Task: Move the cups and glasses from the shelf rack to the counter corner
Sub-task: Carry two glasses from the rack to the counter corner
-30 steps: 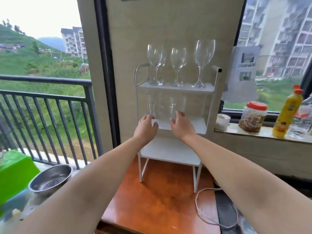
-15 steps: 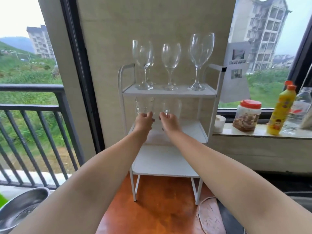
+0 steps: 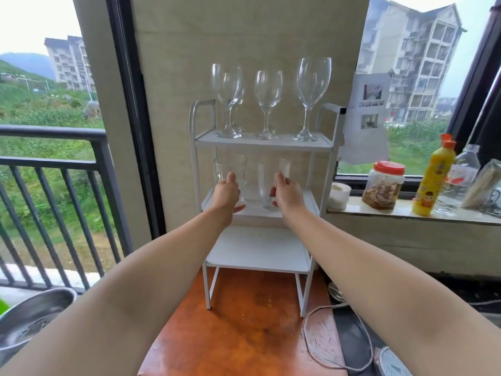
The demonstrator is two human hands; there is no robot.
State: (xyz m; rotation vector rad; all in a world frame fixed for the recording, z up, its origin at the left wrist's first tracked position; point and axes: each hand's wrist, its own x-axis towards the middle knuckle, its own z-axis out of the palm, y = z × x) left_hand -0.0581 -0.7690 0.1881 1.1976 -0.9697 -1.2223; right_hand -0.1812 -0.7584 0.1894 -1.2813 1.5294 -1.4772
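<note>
Head camera: a person reaches both bare arms into the middle tier of a white three-tier metal shelf rack (image 3: 261, 143) standing on an orange-brown wooden counter top (image 3: 244, 335). The left hand (image 3: 226, 192) curls its fingers round a clear glass cup with a flared rim (image 3: 230, 169) at the left of that tier; the right hand (image 3: 287, 192) pinches a clear straight-sided tumbler (image 3: 273, 180) just beside it, and that glass leans to the left, seemingly tipped off its base as it is drawn out. A third clear cup appears to stand between and behind them, too transparent to be sure.

On the top tier four clear stemmed wine glasses (image 3: 268, 104) stand upright and untouched, two of them overlapping at the left. The lowest tier shows only its white board. Taking one glass in each hand reads as a way to halve the trips to the counter corner, which is not identifiable in this view.

On the stone window ledge (image 3: 406, 214) to the right stand a small white pot (image 3: 339, 195), a red-lidded plastic jar of brown contents (image 3: 383, 184), a yellow squeeze bottle with an orange cap (image 3: 433, 177) bearing a cartoon face, and a clear bottle (image 3: 461, 175). A paper notice with photos (image 3: 368, 115) is stuck to the window; its lettering is too blurred to read. A steel bowl (image 3: 29, 321) sits low at the left.
</note>
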